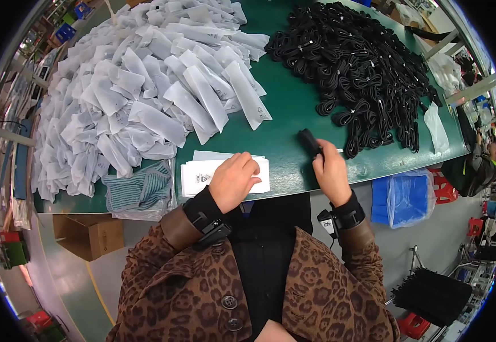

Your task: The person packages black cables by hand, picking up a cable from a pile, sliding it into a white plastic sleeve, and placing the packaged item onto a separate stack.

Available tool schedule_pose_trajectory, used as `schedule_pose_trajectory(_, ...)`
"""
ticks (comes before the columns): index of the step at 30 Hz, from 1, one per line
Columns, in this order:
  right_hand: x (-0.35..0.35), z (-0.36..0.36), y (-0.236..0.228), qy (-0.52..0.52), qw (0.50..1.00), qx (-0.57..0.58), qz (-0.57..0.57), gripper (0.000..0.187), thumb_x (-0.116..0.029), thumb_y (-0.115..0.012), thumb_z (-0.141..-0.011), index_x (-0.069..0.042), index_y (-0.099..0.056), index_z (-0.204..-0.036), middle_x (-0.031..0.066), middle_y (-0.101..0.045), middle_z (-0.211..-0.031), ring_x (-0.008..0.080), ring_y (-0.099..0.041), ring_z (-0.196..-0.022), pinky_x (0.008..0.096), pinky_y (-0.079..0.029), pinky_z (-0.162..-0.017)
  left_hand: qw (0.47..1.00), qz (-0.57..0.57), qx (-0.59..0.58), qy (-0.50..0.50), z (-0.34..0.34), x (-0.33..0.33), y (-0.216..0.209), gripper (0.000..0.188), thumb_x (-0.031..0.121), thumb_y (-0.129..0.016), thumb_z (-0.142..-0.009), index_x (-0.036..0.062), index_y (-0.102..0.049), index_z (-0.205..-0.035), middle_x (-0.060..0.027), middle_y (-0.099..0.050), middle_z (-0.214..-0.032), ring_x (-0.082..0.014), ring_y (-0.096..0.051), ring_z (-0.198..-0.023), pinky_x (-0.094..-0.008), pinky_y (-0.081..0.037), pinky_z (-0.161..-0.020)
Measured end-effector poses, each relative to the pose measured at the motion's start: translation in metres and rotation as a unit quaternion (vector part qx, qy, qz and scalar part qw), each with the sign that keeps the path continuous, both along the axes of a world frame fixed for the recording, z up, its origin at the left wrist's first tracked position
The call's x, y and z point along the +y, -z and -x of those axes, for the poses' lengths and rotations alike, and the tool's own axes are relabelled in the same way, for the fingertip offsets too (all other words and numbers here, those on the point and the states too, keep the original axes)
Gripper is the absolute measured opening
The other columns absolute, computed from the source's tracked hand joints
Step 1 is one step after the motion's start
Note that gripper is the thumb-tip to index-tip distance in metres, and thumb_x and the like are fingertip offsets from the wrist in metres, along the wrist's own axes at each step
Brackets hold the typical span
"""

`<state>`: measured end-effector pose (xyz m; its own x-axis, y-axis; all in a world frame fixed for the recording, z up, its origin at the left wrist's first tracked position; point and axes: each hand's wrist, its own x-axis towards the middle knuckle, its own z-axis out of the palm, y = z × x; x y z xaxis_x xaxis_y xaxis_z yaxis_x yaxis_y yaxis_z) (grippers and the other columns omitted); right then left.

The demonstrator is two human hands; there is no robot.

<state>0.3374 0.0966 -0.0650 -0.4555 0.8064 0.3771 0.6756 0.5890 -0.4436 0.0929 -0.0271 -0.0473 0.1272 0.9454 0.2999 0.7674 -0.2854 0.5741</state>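
Note:
On the green table edge in front of me lies a stack of flat white plastic bags (195, 179) with small dark print. My left hand (234, 181) rests on its right part, fingers curled together against the top bag; the fingertips are partly hidden. My right hand (332, 172) is closed around one end of a coiled black cable bundle (308, 141), held just above the table to the right of the stack. Beyond that hand spreads a large pile of similar black cable bundles (368, 74). A big heap of filled white bags (139, 85) covers the table's left side.
A folded teal ribbed cloth (138, 188) lies on clear plastic at the front left edge. An open cardboard box (91, 233) stands on the floor below. To the right are a blue bin (386, 200) with a plastic liner and a loose white bag (435, 128).

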Motion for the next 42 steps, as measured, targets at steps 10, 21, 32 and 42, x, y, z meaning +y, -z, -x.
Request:
schedule_pose_trajectory(10,-0.046,0.025,-0.027,-0.147,0.957,0.174,0.178,0.035,-0.007,-0.068,-0.088,-0.001,-0.062,-0.122,0.0127,-0.061,-0.089,0.0275,-0.061,-0.076,0.0334,-0.049,-0.07,0.992,0.014,-0.108,-0.062,0.002,-0.002,0.011,0.01,0.004,-0.068,-0.085,-0.0007,-0.059,-0.087,-0.0124,-0.059,-0.084,-0.0308,-0.06,-0.079,-0.0355,-0.049,-0.07)
schedule_pose_trajectory(21,-0.05,0.025,-0.035,-0.194,0.979,0.061,0.024,0.046,-0.002,-0.077,-0.076,-0.009,-0.068,-0.121,0.0099,-0.058,-0.088,0.028,-0.058,-0.076,0.0357,-0.047,-0.065,0.983,0.04,-0.162,-0.074,0.004,-0.006,-0.002,0.007,0.003,-0.064,-0.088,-0.0012,-0.059,-0.091,-0.0115,-0.06,-0.082,-0.0246,-0.06,-0.072,-0.0323,-0.048,-0.067)
schedule_pose_trajectory(32,-0.048,0.026,-0.033,-0.206,0.976,0.069,-0.002,0.049,0.0,-0.077,-0.073,-0.012,-0.07,-0.12,0.008,-0.056,-0.087,0.0265,-0.056,-0.077,0.0362,-0.047,-0.065,0.966,0.088,-0.227,-0.092,0.001,-0.01,0.003,0.004,0.0,-0.062,-0.09,-0.0012,-0.059,-0.093,-0.0084,-0.061,-0.082,-0.0184,-0.058,-0.072,-0.0287,-0.048,-0.067)
schedule_pose_trajectory(42,-0.041,0.027,-0.035,-0.272,0.96,-0.008,-0.067,0.046,-0.001,-0.075,-0.075,-0.012,-0.07,-0.119,0.0074,-0.056,-0.089,0.0254,-0.057,-0.079,0.0349,-0.049,-0.064,0.987,-0.012,-0.161,-0.011,-0.003,-0.006,-0.006,0.008,-0.002,-0.063,-0.087,0.0,-0.057,-0.092,-0.0124,-0.062,-0.093,-0.0275,-0.06,-0.083,-0.0335,-0.049,-0.072)
